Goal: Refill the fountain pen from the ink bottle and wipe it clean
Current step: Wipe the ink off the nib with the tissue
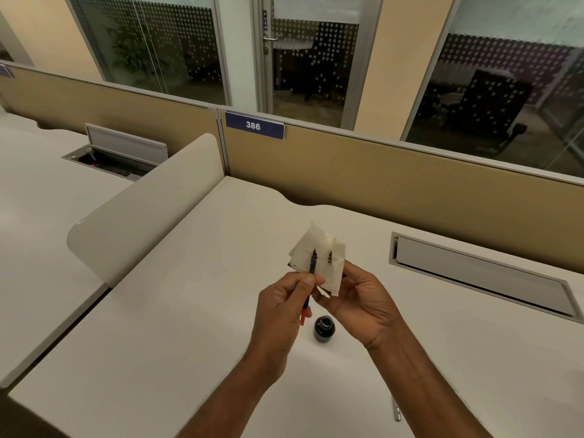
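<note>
My left hand [281, 308] pinches a slim fountain pen part [312, 263], dark at the top with an orange-red lower end below my fingers. Its tip rests against a white tissue [319, 260] marked with dark ink stains. My right hand [360, 298] holds that tissue up from its lower right edge. Both hands hover above the desk. Under them stands the open ink bottle [323, 332], small, round and dark, upright on the white desk [196, 327].
A small silvery pen piece [397, 411] lies on the desk near my right forearm. A cable tray lid [480, 273] is set into the desk at the right. A curved divider panel [142, 213] stands at the left, a tan partition [395, 184] behind.
</note>
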A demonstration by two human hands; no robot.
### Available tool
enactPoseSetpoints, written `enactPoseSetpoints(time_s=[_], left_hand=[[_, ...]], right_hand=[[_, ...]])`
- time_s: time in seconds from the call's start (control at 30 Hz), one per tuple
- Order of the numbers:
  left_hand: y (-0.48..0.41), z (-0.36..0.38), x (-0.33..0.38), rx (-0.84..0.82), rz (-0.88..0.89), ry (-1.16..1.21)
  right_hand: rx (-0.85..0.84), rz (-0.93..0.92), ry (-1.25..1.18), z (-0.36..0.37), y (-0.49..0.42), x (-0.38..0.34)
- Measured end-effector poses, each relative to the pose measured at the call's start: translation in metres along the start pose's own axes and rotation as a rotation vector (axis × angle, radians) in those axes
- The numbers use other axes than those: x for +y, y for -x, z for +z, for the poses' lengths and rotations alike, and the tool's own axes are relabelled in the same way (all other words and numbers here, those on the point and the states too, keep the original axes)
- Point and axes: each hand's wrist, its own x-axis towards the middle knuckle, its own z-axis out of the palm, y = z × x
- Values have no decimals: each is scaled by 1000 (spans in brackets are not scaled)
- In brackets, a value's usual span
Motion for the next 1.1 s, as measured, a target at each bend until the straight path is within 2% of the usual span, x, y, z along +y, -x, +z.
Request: enactPoseSetpoints(time_s=[0.17,0.37,0.53,0.67,0.83,1.0,1.1], left_hand=[[0,0,2,0,-36,23],[0,1,3,-45,-85,57],[3,1,4,-79,-113,103],[4,1,4,-67,-143,114],[8,1,7,-76,-179,90],[9,3,8,-50,-195,51],[10,3,6,-40,-190,60]], right_hand=[[-29,-7,26,-5,5,1],[-121,10,168,-6,11,4],[-155,32,146,-4,10,4],[-129,34,194,-3,8,5],[1,17,230,1,5,5],[77,-53,187,0,1,7],[98,-86,271,0,0,5]])
